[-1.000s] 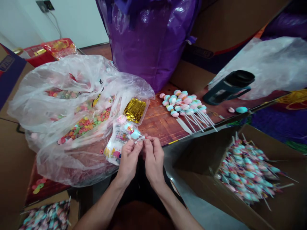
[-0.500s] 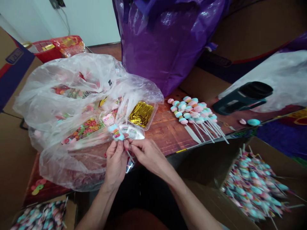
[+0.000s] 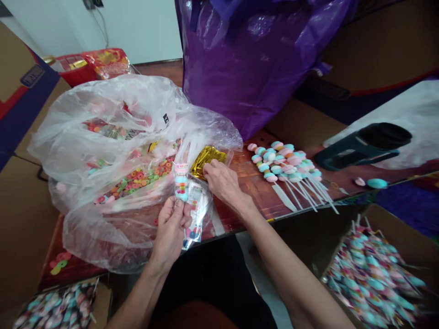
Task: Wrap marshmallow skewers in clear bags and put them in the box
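Observation:
My left hand [image 3: 170,220] is closed around the lower end of a bagged candy skewer [image 3: 181,183], held upright with pink, blue and fruit-coloured pieces showing through the printed clear wrapper. Beyond it, my right hand [image 3: 221,180] is over a small clear tray of gold twist ties [image 3: 209,160], fingers curled and pinching among the ties; its fingertips are partly hidden. Flat printed clear bags [image 3: 195,214] lie on the table between my hands. Unwrapped candy skewers [image 3: 288,162] are piled to the right, their white sticks pointing toward the table edge.
A big clear plastic bag [image 3: 103,219] with loose ring candies [image 3: 144,178] covers the left. Behind stands a purple bag [image 3: 254,68]. A dark tumbler [image 3: 356,148] lies tilted at right. Boxes of wrapped skewers [image 3: 373,274] [image 3: 58,308] sit below the table.
My right hand has left the neck of the bagged skewer and moved up and right to the gold twist ties. My left hand still holds the skewer, now more upright. The view has shifted slightly.

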### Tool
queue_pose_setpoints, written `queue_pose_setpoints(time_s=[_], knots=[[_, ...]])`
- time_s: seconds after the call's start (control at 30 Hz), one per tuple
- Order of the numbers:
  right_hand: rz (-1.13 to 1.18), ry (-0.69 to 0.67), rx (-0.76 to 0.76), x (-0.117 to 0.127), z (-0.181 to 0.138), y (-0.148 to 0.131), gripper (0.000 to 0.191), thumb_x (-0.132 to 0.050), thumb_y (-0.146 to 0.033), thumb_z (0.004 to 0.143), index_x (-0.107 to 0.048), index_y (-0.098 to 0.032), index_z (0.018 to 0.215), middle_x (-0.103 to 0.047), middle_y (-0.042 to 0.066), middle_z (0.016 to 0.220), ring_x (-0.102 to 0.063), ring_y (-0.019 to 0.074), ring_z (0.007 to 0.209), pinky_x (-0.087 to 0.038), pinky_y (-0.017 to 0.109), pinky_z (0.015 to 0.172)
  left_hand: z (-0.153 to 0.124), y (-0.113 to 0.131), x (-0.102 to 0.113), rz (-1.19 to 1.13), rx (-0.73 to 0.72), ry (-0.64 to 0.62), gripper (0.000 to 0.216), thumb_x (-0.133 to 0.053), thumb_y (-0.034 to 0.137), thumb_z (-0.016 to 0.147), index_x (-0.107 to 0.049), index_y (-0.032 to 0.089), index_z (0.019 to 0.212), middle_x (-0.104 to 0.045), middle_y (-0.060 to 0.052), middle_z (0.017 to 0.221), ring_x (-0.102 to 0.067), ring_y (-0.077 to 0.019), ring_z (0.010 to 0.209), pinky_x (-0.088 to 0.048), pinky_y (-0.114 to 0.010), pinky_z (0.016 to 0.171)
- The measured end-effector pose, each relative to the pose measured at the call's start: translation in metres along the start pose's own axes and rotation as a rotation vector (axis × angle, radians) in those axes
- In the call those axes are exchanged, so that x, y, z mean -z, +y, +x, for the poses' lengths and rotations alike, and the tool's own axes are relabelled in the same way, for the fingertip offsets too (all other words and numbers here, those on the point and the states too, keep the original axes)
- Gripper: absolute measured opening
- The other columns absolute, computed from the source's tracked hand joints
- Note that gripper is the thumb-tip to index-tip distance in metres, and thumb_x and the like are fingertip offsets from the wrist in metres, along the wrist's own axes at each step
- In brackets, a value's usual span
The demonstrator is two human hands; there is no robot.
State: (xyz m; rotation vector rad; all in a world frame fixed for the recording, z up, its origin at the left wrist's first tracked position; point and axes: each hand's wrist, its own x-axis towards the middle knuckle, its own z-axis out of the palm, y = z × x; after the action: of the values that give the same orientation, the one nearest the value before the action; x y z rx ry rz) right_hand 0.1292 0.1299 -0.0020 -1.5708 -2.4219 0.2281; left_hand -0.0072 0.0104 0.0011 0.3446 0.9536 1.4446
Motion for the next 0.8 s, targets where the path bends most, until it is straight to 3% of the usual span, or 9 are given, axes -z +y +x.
queue_pose_setpoints(time_s=[0.27,0.4,0.63,0.8], knots=[[0.396,0.165,-0.053,0.000,-0.002,0.014,0.013,-0.048,-0.014,0.093,-0.061,-0.018,0.090,-0.065,0.004,0.081,-0.056,0.0175,0.071,-0.036,0.029,0.068,0.001,0.007,-0.008,-0.012,-0.036,-0.005,0.037,-0.088,0.033,0.070,-0.056,0.016,0.076,-0.061,0.002,0.068,-0.042,-0.0020,0.051,-0.033,-0.013,0.050],[0.339,0.108,-0.039,0.002,0.000,0.012,0.015,-0.050,-0.013,0.092,-0.064,-0.018,0.091,-0.066,0.004,0.085,-0.058,0.0182,0.077,-0.035,0.029,0.070,0.002,0.010,-0.010,-0.014,-0.026,0.008,0.036,-0.090,0.032,0.067,-0.059,0.016,0.077,-0.063,0.001,0.069,-0.034,-0.0004,0.047,-0.025,-0.013,0.045],[0.179,-0.092,-0.057,0.007,0.007,-0.005,0.017,-0.052,-0.020,0.094,-0.067,-0.021,0.086,-0.067,0.006,0.093,-0.059,0.0204,0.088,-0.034,0.029,0.068,0.005,0.007,-0.007,0.021,-0.067,0.058,0.035,-0.088,0.030,0.065,-0.060,0.014,0.078,-0.061,0.001,0.066,-0.033,-0.0003,0.047,-0.023,-0.013,0.044],[0.323,0.049,-0.019,-0.006,0.010,0.000,0.018,-0.043,-0.017,0.095,-0.056,-0.020,0.084,-0.064,0.006,0.089,-0.055,0.0197,0.081,-0.037,0.032,0.072,0.006,0.003,-0.007,0.045,-0.096,0.094,0.032,-0.081,0.027,0.072,-0.056,0.017,0.089,-0.062,0.002,0.066,-0.033,-0.0014,0.047,-0.022,-0.014,0.045]])
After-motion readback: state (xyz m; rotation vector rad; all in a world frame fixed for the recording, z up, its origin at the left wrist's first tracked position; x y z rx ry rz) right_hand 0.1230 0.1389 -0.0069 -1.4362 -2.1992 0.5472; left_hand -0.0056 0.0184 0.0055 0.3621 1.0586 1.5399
